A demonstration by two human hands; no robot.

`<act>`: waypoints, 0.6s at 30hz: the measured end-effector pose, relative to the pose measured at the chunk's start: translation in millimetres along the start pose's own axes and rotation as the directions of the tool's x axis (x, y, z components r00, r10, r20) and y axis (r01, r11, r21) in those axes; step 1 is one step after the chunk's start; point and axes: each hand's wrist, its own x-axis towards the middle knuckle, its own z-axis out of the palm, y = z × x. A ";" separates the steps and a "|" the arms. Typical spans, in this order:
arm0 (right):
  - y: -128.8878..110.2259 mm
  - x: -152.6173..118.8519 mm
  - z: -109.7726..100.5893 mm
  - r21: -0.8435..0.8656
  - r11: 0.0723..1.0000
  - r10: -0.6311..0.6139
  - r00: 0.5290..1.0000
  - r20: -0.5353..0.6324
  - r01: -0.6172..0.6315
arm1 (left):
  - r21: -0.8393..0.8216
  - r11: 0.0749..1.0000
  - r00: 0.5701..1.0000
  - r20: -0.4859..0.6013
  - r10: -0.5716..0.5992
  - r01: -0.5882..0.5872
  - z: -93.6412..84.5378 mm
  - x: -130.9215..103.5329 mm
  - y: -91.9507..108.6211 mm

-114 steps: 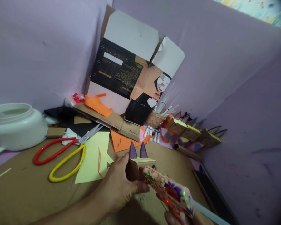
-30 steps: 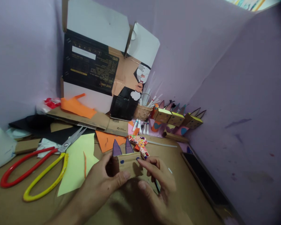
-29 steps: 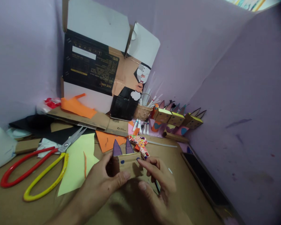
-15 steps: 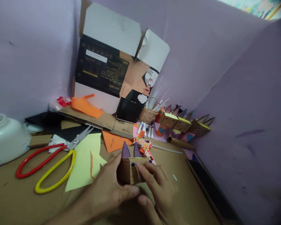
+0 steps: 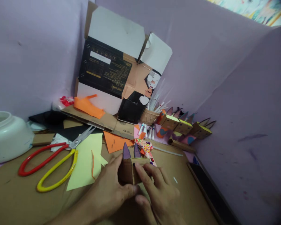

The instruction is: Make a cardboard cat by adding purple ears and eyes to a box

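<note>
A small cardboard box (image 5: 125,172) with two purple pointed ears (image 5: 126,151) is between my hands. My left hand (image 5: 110,184) grips its left side, with the fingers behind and the thumb low at the front. The fingers of my right hand (image 5: 158,187) bend against the front face, and the index fingertip touches a dark round dot (image 5: 134,164) near the top edge. My right thumb sits lower, apart from the index finger. The right part of the face is covered by my fingers. Behind the box lies a flower-patterned piece (image 5: 144,146).
Scissors (image 5: 71,145) with red and yellow handles lie on the left over light yellow paper (image 5: 86,165). A white pot (image 5: 9,137) stands at far left. An unfolded carton (image 5: 107,68) leans on the wall. Several eared boxes (image 5: 184,126) and a straw-filled basket (image 5: 149,116) stand behind.
My right index fingertip has moved left, onto the dark dot, and now partly covers it. The left grip stays the same. The whole view has shifted slightly.
</note>
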 end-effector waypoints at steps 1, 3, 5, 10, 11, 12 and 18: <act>-0.4 0.2 -0.2 -0.008 1.000 0.000 1.000 0.004 0.000 | 0.004 1.000 1.000 -0.005 -0.002 0.002 0.3 0.0 -0.5; -1.1 0.5 -0.6 -0.020 1.000 0.001 1.000 0.014 0.000 | 0.013 1.000 1.000 -0.015 -0.002 0.002 0.7 -0.1 -1.2; -1.7 0.8 -0.9 -0.025 1.000 -0.001 1.000 0.022 0.002 | 0.017 1.000 1.000 -0.018 0.002 -0.002 0.8 -0.4 -1.3; -1.3 2.3 -2.1 -0.026 1.000 -0.016 1.000 0.016 0.017 | 0.021 1.000 1.000 -0.015 0.009 -0.009 0.5 -0.1 -2.3; -0.8 2.7 -2.4 -0.031 0.999 -0.025 0.999 0.020 0.025 | 0.026 1.000 1.000 -0.020 0.014 -0.013 0.5 0.1 -2.8; -0.4 2.9 -2.6 -0.038 0.999 -0.034 0.999 0.025 0.035 | 0.030 0.999 1.000 -0.025 0.019 -0.018 0.6 0.5 -3.1; 0.0 1.7 -0.9 -0.069 0.997 -0.043 0.999 0.016 0.044 | 0.045 0.999 0.999 -0.010 0.031 -0.030 0.7 0.8 -0.3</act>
